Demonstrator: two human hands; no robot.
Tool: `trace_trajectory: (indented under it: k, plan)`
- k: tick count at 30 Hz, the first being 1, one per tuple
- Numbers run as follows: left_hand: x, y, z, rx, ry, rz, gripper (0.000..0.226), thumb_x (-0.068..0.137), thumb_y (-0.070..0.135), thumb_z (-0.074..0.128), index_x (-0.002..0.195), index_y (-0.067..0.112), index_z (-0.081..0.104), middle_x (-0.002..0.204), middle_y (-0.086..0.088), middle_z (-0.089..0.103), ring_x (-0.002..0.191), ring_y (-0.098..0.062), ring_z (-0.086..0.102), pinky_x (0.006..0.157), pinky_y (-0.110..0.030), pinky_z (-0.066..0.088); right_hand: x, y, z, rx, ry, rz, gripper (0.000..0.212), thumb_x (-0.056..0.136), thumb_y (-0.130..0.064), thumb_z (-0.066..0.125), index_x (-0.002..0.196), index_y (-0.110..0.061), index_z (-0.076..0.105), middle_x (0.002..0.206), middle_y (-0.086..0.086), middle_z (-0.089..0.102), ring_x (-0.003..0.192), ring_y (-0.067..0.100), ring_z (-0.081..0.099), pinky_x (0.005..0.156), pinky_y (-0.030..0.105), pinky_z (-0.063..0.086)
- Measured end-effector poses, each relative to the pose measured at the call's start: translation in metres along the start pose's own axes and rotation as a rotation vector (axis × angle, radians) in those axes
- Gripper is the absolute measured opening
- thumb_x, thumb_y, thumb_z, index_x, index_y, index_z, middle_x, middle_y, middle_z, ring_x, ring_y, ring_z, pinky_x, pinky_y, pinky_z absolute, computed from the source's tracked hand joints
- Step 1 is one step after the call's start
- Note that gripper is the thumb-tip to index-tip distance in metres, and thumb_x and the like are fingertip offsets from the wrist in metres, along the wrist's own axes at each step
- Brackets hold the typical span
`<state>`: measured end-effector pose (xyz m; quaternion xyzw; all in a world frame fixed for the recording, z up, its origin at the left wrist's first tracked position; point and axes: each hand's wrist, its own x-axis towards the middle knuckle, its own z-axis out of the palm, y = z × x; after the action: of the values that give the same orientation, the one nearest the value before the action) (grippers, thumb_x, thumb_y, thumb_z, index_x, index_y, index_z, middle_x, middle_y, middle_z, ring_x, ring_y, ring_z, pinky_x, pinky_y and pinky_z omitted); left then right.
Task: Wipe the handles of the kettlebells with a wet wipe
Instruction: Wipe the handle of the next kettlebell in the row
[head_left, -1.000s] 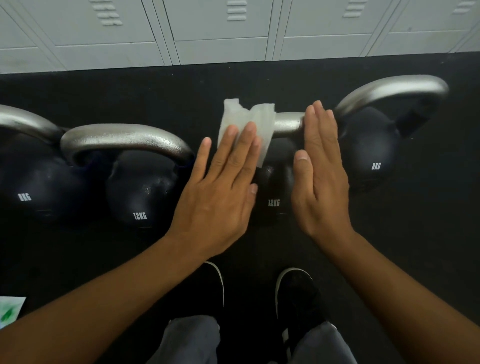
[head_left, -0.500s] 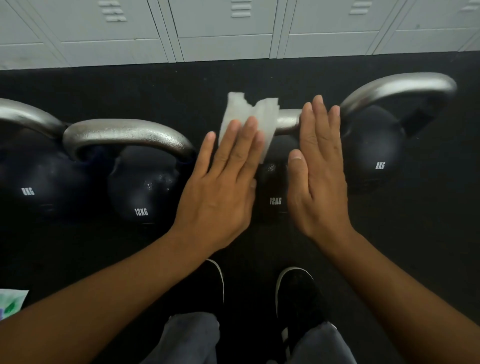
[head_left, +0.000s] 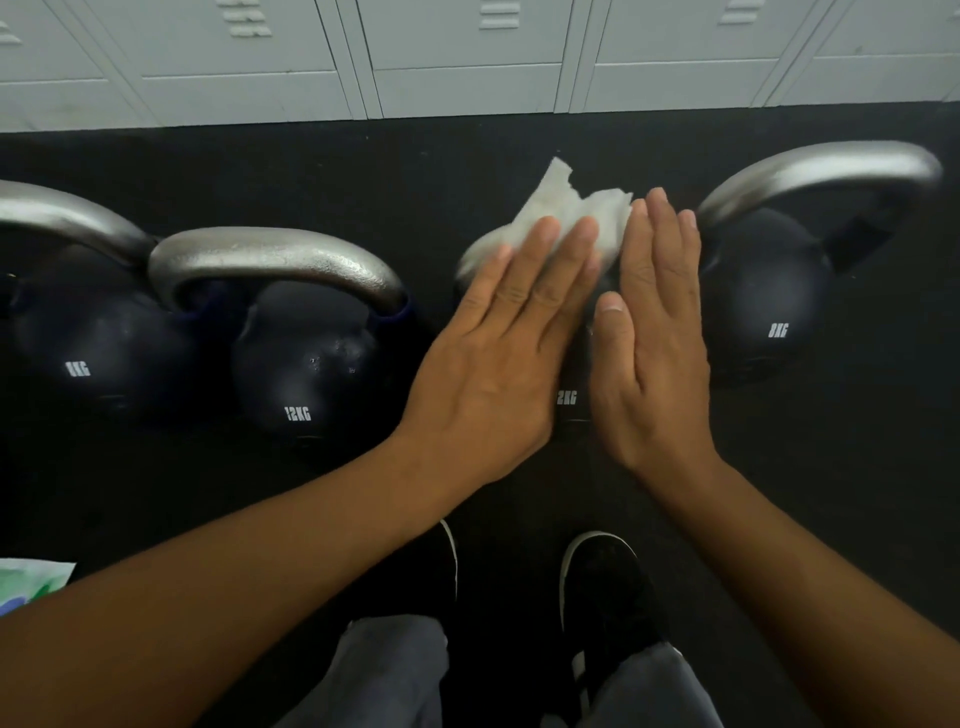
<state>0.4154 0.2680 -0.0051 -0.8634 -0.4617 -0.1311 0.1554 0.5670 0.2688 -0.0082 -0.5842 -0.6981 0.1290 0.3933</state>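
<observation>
I count four kettlebells in a row on the black floor (head_left: 519, 140), their handles running left to right. The far-left kettlebell (head_left: 78, 343) is marked 8KG, the next kettlebell (head_left: 306, 374) 12KG, the third kettlebell (head_left: 571, 400) sits mostly hidden under my hands, and the right kettlebell (head_left: 769, 296) reads 8KG. Each has a grey metal handle arching over a dark ball.

One wet wipe (head_left: 566, 213) lies draped over the third handle (head_left: 475, 254), its ragged edge pointing away from me toward the lockers (head_left: 467, 57). My left hand (head_left: 498, 364) lies flat, fingers straight, pressing the wipe onto that handle. My right hand (head_left: 654, 343) is also flat with straight fingers, just beside the left, its fingertips at the wipe's right edge; it holds nothing.

Near me I see two black shoes (head_left: 602, 587) and grey trouser legs (head_left: 384, 670). At the left edge, a white and green packet (head_left: 31, 582) lies on the floor; I cannot tell what is in it. The locker doors are all closed.
</observation>
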Motion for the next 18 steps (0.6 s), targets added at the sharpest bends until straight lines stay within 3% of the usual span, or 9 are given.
trace_trajectory:
  k: [5,10,18]
  plan:
    - [-0.022,-0.015,0.011,-0.151,-0.005,-0.094,0.072,0.106,0.027,0.043,0.163,0.002,0.005,0.171,-0.02,0.001,0.16,-0.035,0.0,0.129,-0.051,0.015,-0.001,0.001,-0.002,0.0,-0.008,0.004,0.06,0.108,-0.025,0.026,0.164,-0.005,0.019,0.174,0.009,0.012,0.162,0.022,0.0,0.133,0.039,0.005]
    - [-0.045,-0.019,0.02,-0.215,-0.063,-0.206,0.075,0.107,0.03,0.042,0.162,0.0,0.001,0.171,-0.023,-0.004,0.16,-0.034,-0.001,0.128,-0.052,0.018,-0.003,-0.003,0.002,0.051,0.015,0.044,0.061,0.108,-0.025,0.026,0.165,-0.006,0.017,0.175,0.008,0.009,0.163,0.024,-0.001,0.133,0.043,0.007]
    - [-0.024,-0.017,0.015,-0.214,0.014,-0.139,0.071,0.107,0.026,0.043,0.161,-0.004,0.007,0.168,-0.024,-0.003,0.159,-0.039,0.0,0.129,-0.052,0.014,-0.004,-0.004,0.005,0.06,0.019,0.052,0.062,0.107,-0.023,0.028,0.165,-0.004,0.015,0.175,0.011,0.007,0.163,0.026,-0.003,0.132,0.045,0.005]
